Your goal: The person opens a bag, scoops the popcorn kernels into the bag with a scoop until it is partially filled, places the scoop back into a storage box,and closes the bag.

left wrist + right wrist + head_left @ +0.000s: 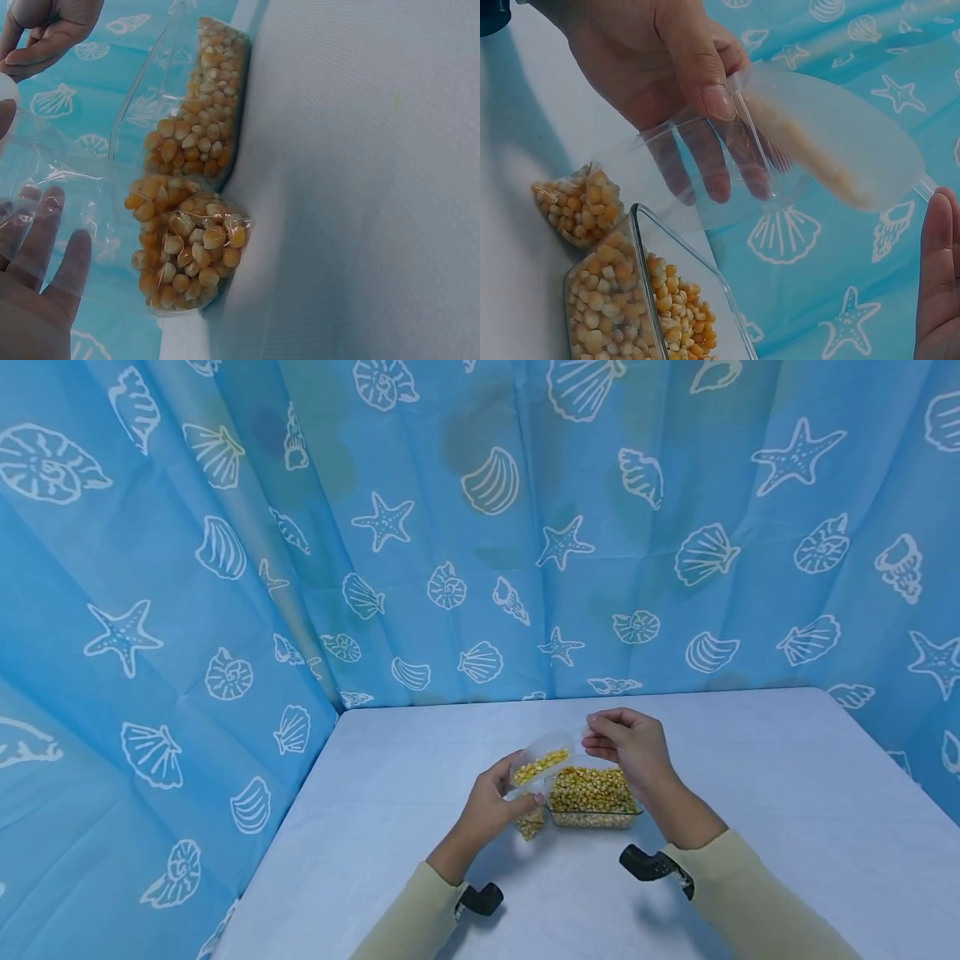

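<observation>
My left hand (486, 810) grips the upper part of a clear plastic bag (196, 262), thumb on one side and fingers on the other. Corn kernels fill the bag's lower end, which hangs beside the glass container. With its fingertips, my right hand (632, 745) pinches the handle of a translucent white scoop (847, 120). Yellow kernels lie along the scoop, and its front end is at the bag's mouth by my left thumb. Just below the scoop stands a rectangular glass container (595, 818) with many corn kernels (592, 788) in it.
A white-covered table (360, 843) bears the container. Behind it and along the left side hangs a blue curtain (420, 560) with white shells and starfish. Black devices are strapped at both wrists, over beige sleeves (757, 893).
</observation>
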A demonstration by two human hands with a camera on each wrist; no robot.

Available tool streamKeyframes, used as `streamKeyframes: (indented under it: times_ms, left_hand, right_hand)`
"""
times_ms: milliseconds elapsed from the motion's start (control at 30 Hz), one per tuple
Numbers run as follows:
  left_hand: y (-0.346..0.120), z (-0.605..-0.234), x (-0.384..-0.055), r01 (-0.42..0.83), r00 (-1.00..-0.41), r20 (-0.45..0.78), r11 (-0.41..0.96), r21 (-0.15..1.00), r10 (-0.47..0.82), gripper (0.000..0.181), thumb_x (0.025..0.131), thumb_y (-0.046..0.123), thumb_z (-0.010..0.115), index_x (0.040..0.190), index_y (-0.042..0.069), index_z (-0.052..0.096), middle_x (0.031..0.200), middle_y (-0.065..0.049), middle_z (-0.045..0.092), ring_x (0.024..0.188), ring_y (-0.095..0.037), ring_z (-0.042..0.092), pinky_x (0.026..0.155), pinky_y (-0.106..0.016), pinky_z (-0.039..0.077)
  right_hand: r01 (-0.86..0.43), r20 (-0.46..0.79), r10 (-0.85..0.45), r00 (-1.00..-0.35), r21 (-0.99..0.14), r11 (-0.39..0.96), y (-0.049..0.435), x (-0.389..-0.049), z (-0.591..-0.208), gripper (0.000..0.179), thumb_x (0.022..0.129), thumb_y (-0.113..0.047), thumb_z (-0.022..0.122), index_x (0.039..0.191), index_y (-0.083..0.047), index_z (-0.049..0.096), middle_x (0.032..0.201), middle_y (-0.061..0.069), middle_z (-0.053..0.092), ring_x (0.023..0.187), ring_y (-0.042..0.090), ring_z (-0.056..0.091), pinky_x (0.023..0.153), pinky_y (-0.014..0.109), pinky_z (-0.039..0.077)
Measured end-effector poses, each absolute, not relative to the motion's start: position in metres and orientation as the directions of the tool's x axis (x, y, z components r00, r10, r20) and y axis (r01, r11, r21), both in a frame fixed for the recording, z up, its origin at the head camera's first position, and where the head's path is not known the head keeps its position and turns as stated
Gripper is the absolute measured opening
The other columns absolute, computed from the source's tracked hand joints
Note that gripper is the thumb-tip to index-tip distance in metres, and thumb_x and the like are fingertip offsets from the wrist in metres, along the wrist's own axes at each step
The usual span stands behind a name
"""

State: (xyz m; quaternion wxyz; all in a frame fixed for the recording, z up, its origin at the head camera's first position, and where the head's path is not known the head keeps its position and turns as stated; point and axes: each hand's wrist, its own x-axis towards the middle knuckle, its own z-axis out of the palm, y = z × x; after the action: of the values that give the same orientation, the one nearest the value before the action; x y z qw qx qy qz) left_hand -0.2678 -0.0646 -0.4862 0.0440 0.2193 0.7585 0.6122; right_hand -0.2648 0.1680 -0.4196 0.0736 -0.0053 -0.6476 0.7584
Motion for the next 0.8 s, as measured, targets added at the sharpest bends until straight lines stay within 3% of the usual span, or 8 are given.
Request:
streamKeyframes:
  times_ms: [233,800]
  left_hand:
    - [-0.0643,-0.4854,-0.2665,0.268,-0.906,0.190,0.165,0.949,0.378,0.063,0.084,0.022,0.076,0.142,0.020,0.050,0.134,0.006,0.056,0.122,-0.016,0.053,0.104,-0.043,0.040]
    - [-0.0635,-0.4856,-0.2666,0.256,-0.912,0.176,0.180,0.950,0.370,0.064,0.084,0.023,0.077,0.142,0.022,0.050,0.134,0.006,0.055,0.118,-0.015,0.055,0.101,-0.042,0.043]
  right_hand:
    - [-0.118,0.100,0.125,-0.987,-0.982,-0.150,0.1660,-0.2625,-0.4166,0.030,0.093,-0.020,0.069,0.107,0.005,0.061,0.084,0.010,0.068,0.074,0.018,0.070,0.073,0.034,0.057]
    - [-0.158,0.146,0.122,-0.982,-0.983,-0.091,0.1672,-0.2609,-0.4153,0.032,0.094,-0.023,0.067,0.108,0.005,0.061,0.087,0.011,0.068,0.075,0.019,0.070,0.072,0.035,0.057]
